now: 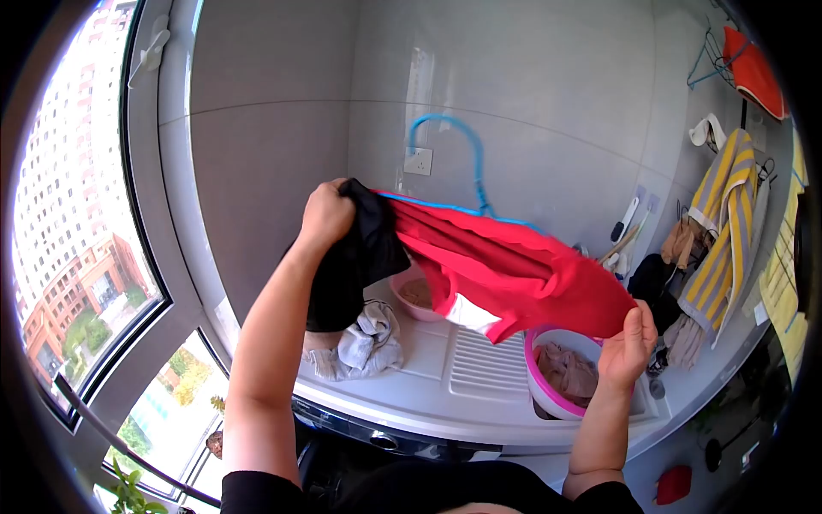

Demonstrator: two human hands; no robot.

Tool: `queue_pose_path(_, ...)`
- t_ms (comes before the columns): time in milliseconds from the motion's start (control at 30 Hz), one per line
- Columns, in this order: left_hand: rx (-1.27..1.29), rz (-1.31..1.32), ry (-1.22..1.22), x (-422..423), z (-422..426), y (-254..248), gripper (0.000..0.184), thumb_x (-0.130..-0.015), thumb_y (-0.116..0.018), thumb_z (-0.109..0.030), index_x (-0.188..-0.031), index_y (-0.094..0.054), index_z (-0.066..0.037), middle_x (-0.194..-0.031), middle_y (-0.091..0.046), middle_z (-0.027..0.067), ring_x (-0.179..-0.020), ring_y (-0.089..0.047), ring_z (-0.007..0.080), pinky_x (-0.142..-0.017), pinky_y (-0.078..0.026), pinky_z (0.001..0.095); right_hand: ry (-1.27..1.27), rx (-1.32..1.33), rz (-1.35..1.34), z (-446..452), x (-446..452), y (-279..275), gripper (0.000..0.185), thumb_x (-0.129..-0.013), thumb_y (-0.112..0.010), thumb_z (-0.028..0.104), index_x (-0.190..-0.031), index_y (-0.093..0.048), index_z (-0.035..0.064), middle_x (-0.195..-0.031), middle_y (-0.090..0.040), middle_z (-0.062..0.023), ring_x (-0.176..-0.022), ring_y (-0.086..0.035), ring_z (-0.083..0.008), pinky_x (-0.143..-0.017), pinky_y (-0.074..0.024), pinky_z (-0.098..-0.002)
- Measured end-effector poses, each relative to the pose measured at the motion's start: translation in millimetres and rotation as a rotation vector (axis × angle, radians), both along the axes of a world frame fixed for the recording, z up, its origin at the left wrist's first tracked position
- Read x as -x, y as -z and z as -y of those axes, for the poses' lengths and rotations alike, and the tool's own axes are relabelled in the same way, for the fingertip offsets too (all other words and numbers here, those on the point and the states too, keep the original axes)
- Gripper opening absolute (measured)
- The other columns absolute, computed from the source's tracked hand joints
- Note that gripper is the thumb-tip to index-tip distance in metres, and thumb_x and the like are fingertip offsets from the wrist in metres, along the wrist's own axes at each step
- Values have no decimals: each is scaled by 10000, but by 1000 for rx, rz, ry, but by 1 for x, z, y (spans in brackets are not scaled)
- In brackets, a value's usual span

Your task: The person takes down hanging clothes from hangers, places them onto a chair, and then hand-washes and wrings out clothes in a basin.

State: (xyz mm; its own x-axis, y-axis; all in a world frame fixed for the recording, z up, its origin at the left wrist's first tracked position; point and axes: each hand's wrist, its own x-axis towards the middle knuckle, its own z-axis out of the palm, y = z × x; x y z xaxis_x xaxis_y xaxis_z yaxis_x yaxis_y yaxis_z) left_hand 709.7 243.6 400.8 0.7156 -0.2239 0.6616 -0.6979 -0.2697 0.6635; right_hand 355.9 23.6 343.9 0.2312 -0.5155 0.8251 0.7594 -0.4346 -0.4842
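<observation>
A red and black shirt is stretched between my hands above the washing counter, on a blue hanger whose hook points up. My left hand is closed on the black end at the left, and black cloth hangs down below it. On the other side, my right hand pinches the red end between thumb and fingers. A white patch shows on the shirt's lower edge. Part of the hanger is hidden inside the cloth.
Below the shirt are a pink-rimmed basin with cloth, a pink bowl, a ribbed washboard and a pale crumpled cloth. Windows stand left. A striped towel and other clothes hang right.
</observation>
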Motion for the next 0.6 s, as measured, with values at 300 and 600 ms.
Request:
queue_pose_path(300, 32, -90, 522, -13, 15, 10, 265, -832, -520, -181, -895, -612, 58, -821, -646, 121, -781, -576, 153, -700, -466, 321, -390, -201, 133, 37, -21, -7, 262, -917, -475, 200, -1113, -540, 40, -1154, -575, -109, -1059, -555, -217, -893, -449, -382)
queue_pose_path(600, 109, -189, 889, 150, 33, -3, 308, -750, -485, 61, -1048, -514, -13, -740, -562, -6, -728, -512, 57, -678, -429, 213, -415, -360, 55, -34, -87, -9, 307, -949, -444, 229, -1158, -511, 15, -1116, -581, -77, -1000, -565, -172, -871, -451, -313)
